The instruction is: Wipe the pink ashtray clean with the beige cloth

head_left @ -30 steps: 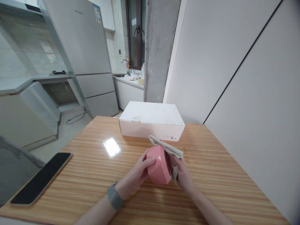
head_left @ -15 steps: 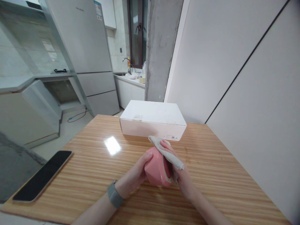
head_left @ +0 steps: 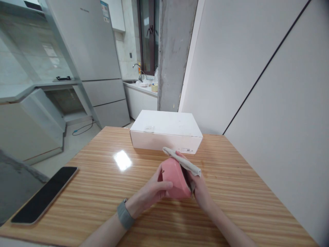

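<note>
A pink faceted container (head_left: 176, 180), perhaps a bowl or small pot, is held tilted above the table with its opening turned to the right. My left hand (head_left: 156, 188) grips it from the left, the thumb lying across its outer side. A light grey cloth (head_left: 183, 162) is gripped in my right hand (head_left: 199, 185) and rests against the container's rim. Part of the cloth reaches into the opening, where the right fingers are mostly hidden.
On the wooden table (head_left: 102, 185) a white cardboard box (head_left: 166, 132) stands behind my hands. A black tablet-like slab (head_left: 43, 195) lies at the left edge. A white wall (head_left: 252, 68) rises on the right, and a fridge (head_left: 87, 44) stands beyond the table.
My left hand has shifted its grip, with the thumb now lower across the container's side. The container has turned a little, and the cloth appears narrower and more edge-on.
</note>
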### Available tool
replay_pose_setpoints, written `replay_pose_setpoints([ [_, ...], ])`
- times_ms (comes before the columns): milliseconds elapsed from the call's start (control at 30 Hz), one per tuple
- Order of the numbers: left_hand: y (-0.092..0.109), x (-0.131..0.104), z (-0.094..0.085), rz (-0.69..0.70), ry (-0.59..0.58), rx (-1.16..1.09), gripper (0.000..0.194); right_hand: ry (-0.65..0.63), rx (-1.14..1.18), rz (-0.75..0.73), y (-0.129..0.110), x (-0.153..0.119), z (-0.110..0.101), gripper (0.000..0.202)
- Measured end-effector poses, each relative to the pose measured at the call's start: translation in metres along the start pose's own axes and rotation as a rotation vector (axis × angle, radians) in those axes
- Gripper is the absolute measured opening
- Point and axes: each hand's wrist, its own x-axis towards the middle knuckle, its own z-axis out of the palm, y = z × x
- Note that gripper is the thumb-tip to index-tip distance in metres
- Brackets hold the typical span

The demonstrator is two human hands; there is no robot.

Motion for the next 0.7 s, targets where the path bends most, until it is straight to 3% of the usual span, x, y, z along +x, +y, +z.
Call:
replay_pose_setpoints([
  [267,-0.002,0.008,-0.005,0.115,0.098,0.101,0.077,0.122,0.113,0.044,-0.003,0.001,0.011,0.047],
  [567,-0.004,0.010,-0.008,0.268,0.146,0.176,0.068,0.101,0.084,0.003,0.003,-0.003,0.014,0.045],
  [700,-0.007,0.008,-0.007,0.255,0.168,0.093,0.069,0.042,0.060,-0.029,0.007,-0.004,0.010,0.044],
])
